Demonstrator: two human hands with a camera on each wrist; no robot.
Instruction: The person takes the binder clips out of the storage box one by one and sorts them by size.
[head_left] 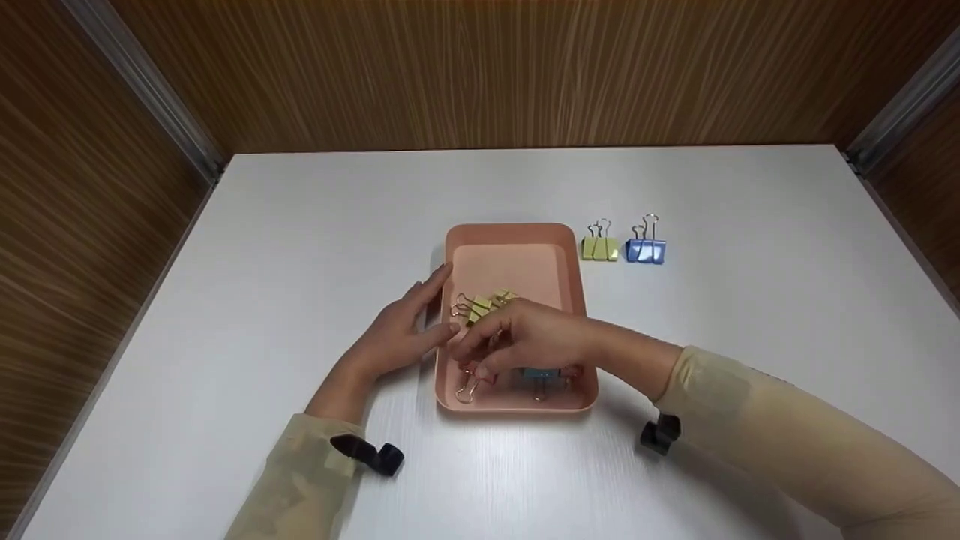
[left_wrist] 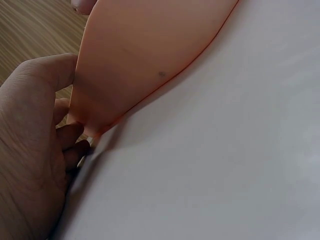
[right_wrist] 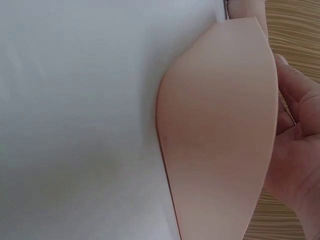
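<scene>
A pink tray (head_left: 517, 251) sits mid-table and holds several binder clips: yellow ones (head_left: 484, 304), a teal one (head_left: 540, 375) and a pink one (head_left: 469, 388). My left hand (head_left: 431, 307) lies with straight fingers against the tray's left wall; the left wrist view shows the thumb and fingers of my left hand (left_wrist: 65, 115) touching the tray's outer wall (left_wrist: 140, 60). My right hand (head_left: 474, 351) hovers over the tray's near half, fingers curled down among the clips. Whether it pinches one is hidden. In the right wrist view my right hand (right_wrist: 295, 145) shows beyond the tray wall (right_wrist: 220, 130).
A yellow clip (head_left: 600, 246) and a blue clip (head_left: 645, 247) stand on the white table (head_left: 300, 225) just right of the tray's far end. Wood-panelled walls close in the table at the back and both sides.
</scene>
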